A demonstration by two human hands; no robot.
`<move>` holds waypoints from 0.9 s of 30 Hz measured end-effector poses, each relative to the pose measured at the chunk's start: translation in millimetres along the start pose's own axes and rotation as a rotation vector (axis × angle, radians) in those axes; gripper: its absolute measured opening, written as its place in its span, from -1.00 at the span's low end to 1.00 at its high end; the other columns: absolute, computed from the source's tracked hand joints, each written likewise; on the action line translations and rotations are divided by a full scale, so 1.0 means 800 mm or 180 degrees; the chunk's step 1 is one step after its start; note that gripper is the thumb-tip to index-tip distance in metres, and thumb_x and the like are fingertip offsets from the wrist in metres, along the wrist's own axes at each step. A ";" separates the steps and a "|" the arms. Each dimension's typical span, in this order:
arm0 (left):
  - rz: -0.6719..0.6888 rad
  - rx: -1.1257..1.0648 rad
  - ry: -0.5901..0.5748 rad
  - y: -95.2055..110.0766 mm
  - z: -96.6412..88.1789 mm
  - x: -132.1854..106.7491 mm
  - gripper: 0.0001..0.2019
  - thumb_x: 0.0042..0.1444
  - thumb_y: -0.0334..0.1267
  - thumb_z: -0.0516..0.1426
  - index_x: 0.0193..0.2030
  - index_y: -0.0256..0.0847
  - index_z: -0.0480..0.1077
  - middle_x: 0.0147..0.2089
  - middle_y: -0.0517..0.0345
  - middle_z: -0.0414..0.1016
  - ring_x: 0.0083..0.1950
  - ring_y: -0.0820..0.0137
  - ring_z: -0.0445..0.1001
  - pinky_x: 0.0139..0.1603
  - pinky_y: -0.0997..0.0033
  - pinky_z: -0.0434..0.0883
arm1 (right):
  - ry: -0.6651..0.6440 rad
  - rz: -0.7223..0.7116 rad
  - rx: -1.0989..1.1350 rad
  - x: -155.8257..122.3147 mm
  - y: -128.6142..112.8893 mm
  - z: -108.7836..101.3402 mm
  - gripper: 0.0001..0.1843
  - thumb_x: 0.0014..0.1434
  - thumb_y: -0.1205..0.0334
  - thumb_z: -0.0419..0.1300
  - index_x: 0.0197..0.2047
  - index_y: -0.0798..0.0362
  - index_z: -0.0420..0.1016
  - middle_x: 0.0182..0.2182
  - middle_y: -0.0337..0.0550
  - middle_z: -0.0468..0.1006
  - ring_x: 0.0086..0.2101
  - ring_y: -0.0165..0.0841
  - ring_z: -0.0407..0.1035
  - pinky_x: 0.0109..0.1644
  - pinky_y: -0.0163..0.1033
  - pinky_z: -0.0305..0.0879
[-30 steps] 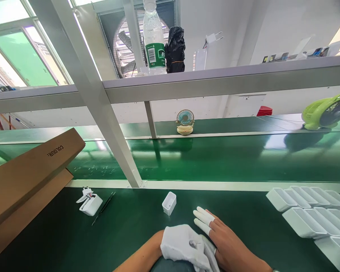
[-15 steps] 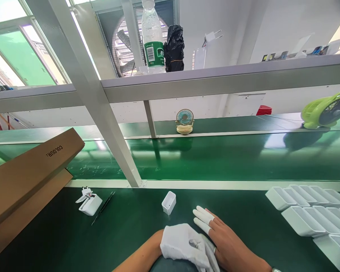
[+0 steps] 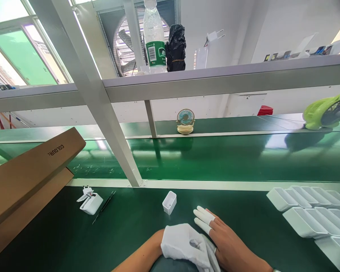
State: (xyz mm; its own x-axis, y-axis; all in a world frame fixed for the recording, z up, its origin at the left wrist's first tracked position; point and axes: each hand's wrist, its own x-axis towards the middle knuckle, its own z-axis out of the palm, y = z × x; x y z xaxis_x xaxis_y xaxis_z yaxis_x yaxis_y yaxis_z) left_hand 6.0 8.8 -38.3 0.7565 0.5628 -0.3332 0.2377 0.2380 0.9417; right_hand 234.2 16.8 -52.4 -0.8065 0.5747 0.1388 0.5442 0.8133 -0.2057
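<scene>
White plastic shell [image 3: 169, 203] on the counter [image 3: 124, 234] looks light, stiff and slick, best pinched by its side walls; the gloved left hand [image 3: 184, 243] is curled and I cannot tell its grip, while the right hand [image 3: 229, 247] lies spread, holding nothing.

Open green mat [image 3: 136, 230] between box [image 3: 25, 177] at left and trays [image 3: 308, 215] at right, small case [image 3: 169, 202] just ahead of left hand [image 3: 184, 243], tweezers [image 3: 103, 207] and plug [image 3: 90, 202] near the box, slanted post [image 3: 116, 143] rising from the rail.

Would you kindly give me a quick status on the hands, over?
Gloved left hand curled against right hand. Right flat on green mat, two fingers capped. Just ahead, small white case, untouched. Nothing between.
</scene>
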 end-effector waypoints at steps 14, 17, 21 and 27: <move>0.0019 -0.0021 0.0042 -0.003 0.000 -0.001 -0.52 -0.12 0.16 0.44 -0.24 -0.21 0.64 -0.09 0.00 0.69 -0.01 0.20 0.60 0.19 0.22 0.47 | 0.0170 -0.0133 -0.0105 -0.002 0.001 0.005 -0.13 -0.11 0.66 -0.03 0.32 0.26 0.42 0.24 0.21 0.47 0.37 0.06 0.15 0.42 0.29 0.12; 0.0043 -0.0198 -0.0133 0.001 0.003 -0.001 -0.53 -0.09 0.16 0.42 -0.27 -0.25 0.65 -0.08 -0.04 0.68 -0.02 0.18 0.63 0.15 0.20 0.52 | 0.0202 -0.0168 -0.0129 -0.002 0.001 0.005 -0.11 -0.09 0.65 -0.03 0.36 0.26 0.37 0.32 0.21 0.38 0.40 0.06 0.07 0.41 0.29 0.13; 0.0137 -0.0549 -0.0252 0.001 0.007 0.002 -0.53 -0.10 0.14 0.43 -0.29 -0.27 0.65 -0.09 -0.04 0.67 -0.09 0.22 0.64 0.08 0.20 0.57 | 0.0194 -0.0200 -0.0168 -0.002 0.001 0.004 -0.14 -0.07 0.65 -0.04 0.34 0.28 0.38 0.32 0.21 0.37 0.41 0.04 0.06 0.42 0.27 0.13; 0.0054 -0.0727 -0.0338 0.001 0.008 0.004 -0.54 -0.14 0.10 0.46 -0.27 -0.27 0.66 -0.13 -0.01 0.67 -0.14 0.28 0.63 0.07 0.26 0.57 | 0.0346 -0.0168 0.0007 -0.004 0.004 0.009 -0.13 -0.10 0.63 -0.01 0.34 0.25 0.40 0.31 0.16 0.40 0.41 -0.01 0.06 0.46 0.23 0.05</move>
State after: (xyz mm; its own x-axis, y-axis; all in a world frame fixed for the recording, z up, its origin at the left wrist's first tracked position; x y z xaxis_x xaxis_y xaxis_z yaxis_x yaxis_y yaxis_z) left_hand 12.7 6.0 -38.1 0.8219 0.4847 -0.2992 0.0895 0.4088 0.9082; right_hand 236.4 16.8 -60.7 -0.8041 0.5376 0.2537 0.5010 0.8426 -0.1975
